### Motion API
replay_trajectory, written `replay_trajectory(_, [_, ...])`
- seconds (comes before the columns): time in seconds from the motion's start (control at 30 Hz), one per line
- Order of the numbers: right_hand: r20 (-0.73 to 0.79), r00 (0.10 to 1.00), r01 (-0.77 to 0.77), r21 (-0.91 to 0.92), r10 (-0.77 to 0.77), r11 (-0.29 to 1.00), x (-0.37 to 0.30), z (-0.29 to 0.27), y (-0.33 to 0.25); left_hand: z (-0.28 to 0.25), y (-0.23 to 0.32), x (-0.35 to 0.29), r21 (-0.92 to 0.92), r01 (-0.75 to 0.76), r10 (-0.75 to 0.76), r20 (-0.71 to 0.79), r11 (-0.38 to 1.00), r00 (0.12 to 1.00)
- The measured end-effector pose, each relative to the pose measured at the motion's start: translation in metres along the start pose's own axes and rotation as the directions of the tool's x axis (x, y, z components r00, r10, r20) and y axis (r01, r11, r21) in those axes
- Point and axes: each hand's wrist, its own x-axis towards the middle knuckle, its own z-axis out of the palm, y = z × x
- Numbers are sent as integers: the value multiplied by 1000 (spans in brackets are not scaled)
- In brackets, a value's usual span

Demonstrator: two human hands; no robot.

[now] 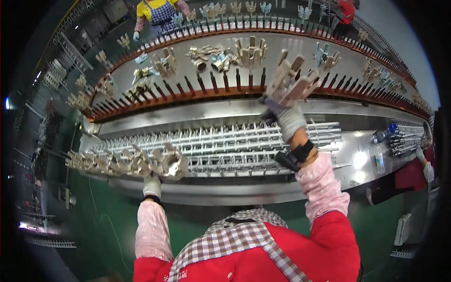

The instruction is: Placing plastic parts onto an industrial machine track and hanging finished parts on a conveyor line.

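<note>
My right hand (284, 114), in a pale glove with dark fingers, is raised over the table's inner edge. It is closed round the lower end of a pronged metal casting (292, 81), whose thick prongs point up and away. My left hand (152, 185) grips a long row of similar metal castings (127, 162) from below. That row reaches out to the left, above the front of the table, and partly hides my left fingers. Between my hands lie several long silver racks (221, 143) with many short hooks, side by side on the metal table (197, 190).
Beyond stands a raised board (197, 95) edged with upright dark pegs (226, 82). Loose metal pieces (211, 56) and upright castings (251, 50) stand on it. Co-workers are across (162, 16) and at the right (416, 174). A clear bottle (379, 159) stands on the right.
</note>
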Motion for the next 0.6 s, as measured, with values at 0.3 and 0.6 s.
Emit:
replay_trajectory(0.3, [260, 874, 289, -957, -410, 9, -131, 100, 47, -1, 82, -19, -272, -6, 24, 61, 962, 998])
replay_trajectory(0.6, [-127, 974, -227, -556, 188, 800, -113, 152, 111, -18, 93, -28, 221, -252, 231, 115, 942, 966])
